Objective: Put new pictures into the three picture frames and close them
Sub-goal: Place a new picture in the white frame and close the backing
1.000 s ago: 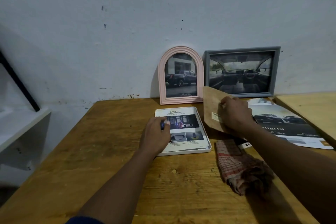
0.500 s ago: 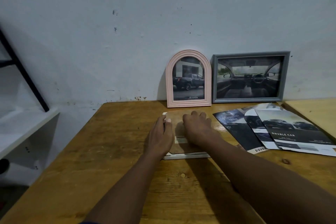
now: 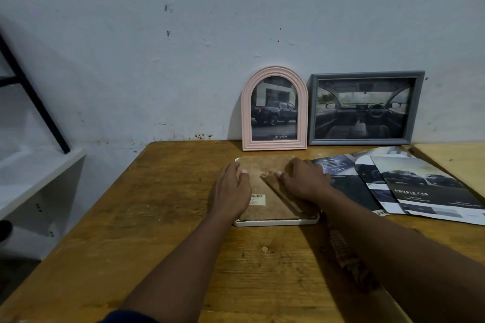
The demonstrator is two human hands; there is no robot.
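Observation:
A white picture frame (image 3: 275,222) lies face down on the wooden table (image 3: 147,217), its brown backing board (image 3: 265,168) set into it, with a barcode sticker and a stand flap (image 3: 270,178). My left hand (image 3: 231,191) rests flat on the board's left side. My right hand (image 3: 304,181) presses on the right side, its fingers at the stand flap. A pink arched frame (image 3: 274,109) with a truck picture and a grey frame (image 3: 364,109) with a car-interior picture lean upright against the wall behind.
Car brochures (image 3: 409,186) lie fanned out to the right of the white frame. A checked cloth (image 3: 349,259) lies under my right forearm. A second, lighter table (image 3: 459,162) adjoins at far right. A white shelf (image 3: 31,178) stands at left.
My right hand brought the backing board from the right and laid it over the picture in the white frame. Both hands now press on the board.

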